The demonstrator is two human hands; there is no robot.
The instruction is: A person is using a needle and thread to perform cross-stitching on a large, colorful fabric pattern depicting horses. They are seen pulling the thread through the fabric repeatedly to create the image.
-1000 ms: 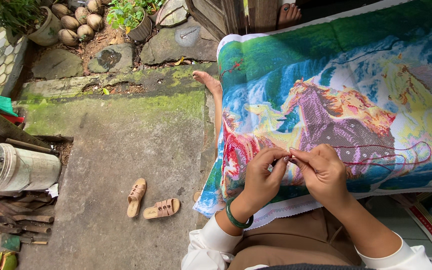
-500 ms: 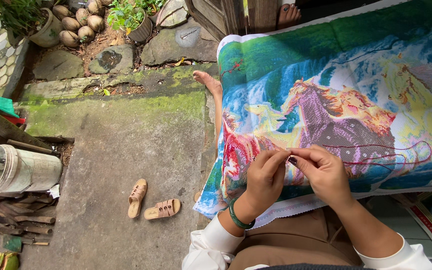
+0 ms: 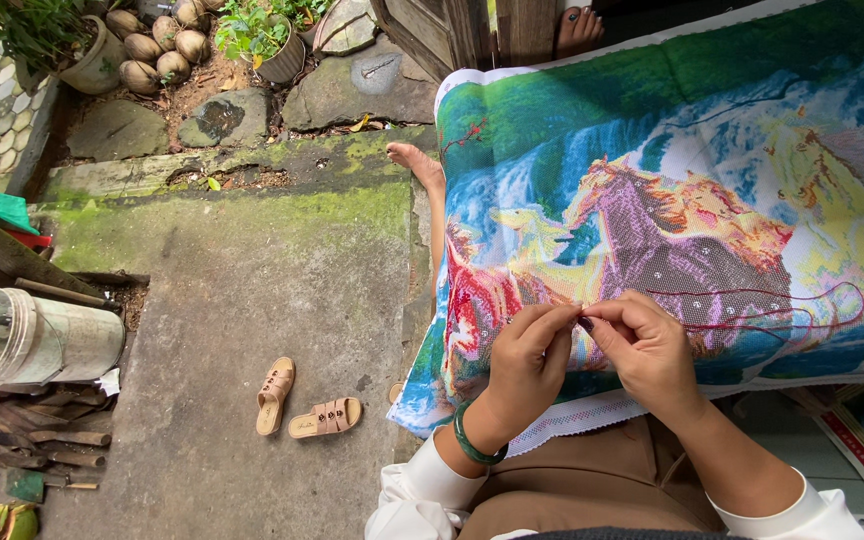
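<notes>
Mossy concrete floor [image 3: 222, 330] lies left of our hands; embroidery cloth [image 3: 672, 200] drapes over the lap, within reach, left hand [image 3: 527, 365] and right hand [image 3: 647, 350] pinched together on red thread [image 3: 752, 295], fingertips meeting to control it.

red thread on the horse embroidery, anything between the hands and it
Nothing visible does. Both hands, left and right, meet fingertip to fingertip on the colourful horse-patterned embroidery cloth, where the thin red thread begins.
</notes>
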